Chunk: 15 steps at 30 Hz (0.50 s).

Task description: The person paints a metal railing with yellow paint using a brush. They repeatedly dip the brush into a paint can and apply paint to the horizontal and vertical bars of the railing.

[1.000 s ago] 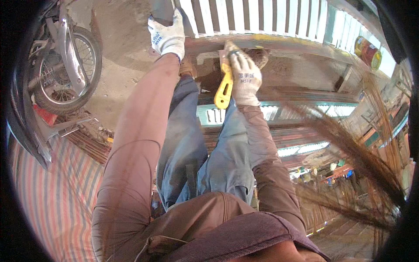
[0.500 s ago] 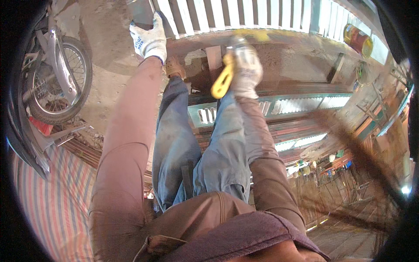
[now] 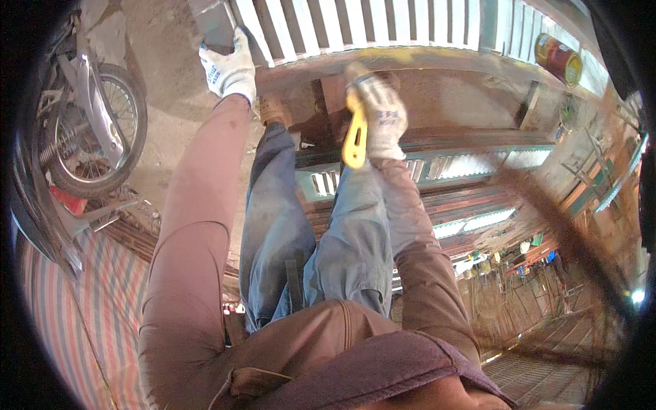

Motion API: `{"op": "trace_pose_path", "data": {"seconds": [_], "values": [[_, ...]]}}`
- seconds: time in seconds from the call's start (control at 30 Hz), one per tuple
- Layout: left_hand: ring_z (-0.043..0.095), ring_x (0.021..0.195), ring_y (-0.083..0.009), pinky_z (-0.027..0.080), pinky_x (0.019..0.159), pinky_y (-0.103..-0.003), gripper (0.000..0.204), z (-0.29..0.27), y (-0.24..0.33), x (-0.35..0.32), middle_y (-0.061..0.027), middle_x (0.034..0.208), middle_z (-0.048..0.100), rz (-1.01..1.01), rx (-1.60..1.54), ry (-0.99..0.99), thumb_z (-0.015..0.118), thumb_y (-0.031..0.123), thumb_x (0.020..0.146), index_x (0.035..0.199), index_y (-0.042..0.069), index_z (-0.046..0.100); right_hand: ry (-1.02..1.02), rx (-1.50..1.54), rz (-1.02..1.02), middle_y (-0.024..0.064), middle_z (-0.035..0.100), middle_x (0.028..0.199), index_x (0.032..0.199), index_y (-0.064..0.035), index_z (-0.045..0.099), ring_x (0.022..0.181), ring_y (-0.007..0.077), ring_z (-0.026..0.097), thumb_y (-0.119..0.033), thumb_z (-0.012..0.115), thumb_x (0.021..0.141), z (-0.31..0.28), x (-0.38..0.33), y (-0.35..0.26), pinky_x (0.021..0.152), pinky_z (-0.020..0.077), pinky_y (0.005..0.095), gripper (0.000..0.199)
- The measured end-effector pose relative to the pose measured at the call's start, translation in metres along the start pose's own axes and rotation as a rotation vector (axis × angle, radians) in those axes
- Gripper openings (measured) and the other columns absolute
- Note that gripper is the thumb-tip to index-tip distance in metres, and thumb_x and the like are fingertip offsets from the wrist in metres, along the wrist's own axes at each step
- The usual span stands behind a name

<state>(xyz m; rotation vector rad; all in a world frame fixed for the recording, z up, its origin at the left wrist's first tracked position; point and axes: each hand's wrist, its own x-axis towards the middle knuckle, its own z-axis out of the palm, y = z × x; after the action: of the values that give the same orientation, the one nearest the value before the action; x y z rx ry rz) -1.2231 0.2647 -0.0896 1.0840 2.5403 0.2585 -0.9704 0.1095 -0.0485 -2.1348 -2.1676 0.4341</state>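
Observation:
My left hand [image 3: 229, 70], in a white work glove, is at the near end of a slatted metal frame [image 3: 311, 27]. Its thumb and fingers bracket a grey metal piece [image 3: 213, 26] at the frame's left end. In my gloved right hand [image 3: 384, 113] is a hand tool with a slotted yellow handle [image 3: 355, 140]. The handle points back toward me. Motion blurs the tool's far end, a brownish shape close to the frame's lower rail [image 3: 417, 58], so I cannot tell its kind or whether it touches.
A motorcycle wheel [image 3: 96, 130] stands at left, above a striped sheet [image 3: 89, 314]. On the frame's right end sits a red-and-yellow can [image 3: 558, 60]. Long metal bars [image 3: 451, 198] and slatted panels lie to the right of my legs. A blurred brown bar [image 3: 560, 225] crosses the right side.
My right hand has shifted slightly, and the yellow handle has swung from slanting left to nearly upright. My left hand has moved slightly left and stays at the grey metal piece.

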Motion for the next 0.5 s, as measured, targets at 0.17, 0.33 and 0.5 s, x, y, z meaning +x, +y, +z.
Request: {"op": "trace_pose_path", "data": {"seconds": [0.17, 0.33, 0.5], "values": [[0.059, 0.112, -0.0377, 0.048, 0.094, -0.045, 0.081, -0.005, 0.002, 0.0, -0.0189, 0.126, 0.058, -0.012, -0.003, 0.016, 0.07, 0.059, 0.077, 0.132, 0.005, 0.046, 0.138, 0.032, 0.352, 0.0074, 0.066, 0.118, 0.121, -0.014, 0.064, 0.106, 0.0227, 0.063, -0.011, 0.057, 0.087, -0.022, 0.01, 0.027, 0.093, 0.0505, 0.0339, 0.035], [0.06, 0.112, -0.0369, 0.048, 0.094, -0.045, 0.08, 0.0, -0.006, -0.005, -0.0199, 0.126, 0.058, 0.04, 0.026, 0.066, 0.067, 0.06, 0.079, 0.131, 0.002, 0.047, -0.281, -0.205, 0.293, 0.0069, 0.064, 0.116, 0.12, -0.011, 0.061, 0.101, 0.0201, 0.063, -0.017, 0.058, 0.092, -0.026, 0.016, 0.013, 0.084, 0.0532, 0.0308, 0.028], [0.055, 0.119, -0.0358, 0.045, 0.099, -0.043, 0.081, -0.009, -0.001, -0.007, -0.0205, 0.131, 0.055, 0.016, -0.005, 0.015, 0.066, 0.059, 0.082, 0.134, 0.001, 0.045, 0.114, 0.405, 0.384, 0.0051, 0.069, 0.108, 0.108, -0.0147, 0.069, 0.101, 0.0243, 0.065, -0.018, 0.069, 0.082, -0.002, -0.023, 0.008, 0.087, 0.0533, 0.037, 0.027]]}}
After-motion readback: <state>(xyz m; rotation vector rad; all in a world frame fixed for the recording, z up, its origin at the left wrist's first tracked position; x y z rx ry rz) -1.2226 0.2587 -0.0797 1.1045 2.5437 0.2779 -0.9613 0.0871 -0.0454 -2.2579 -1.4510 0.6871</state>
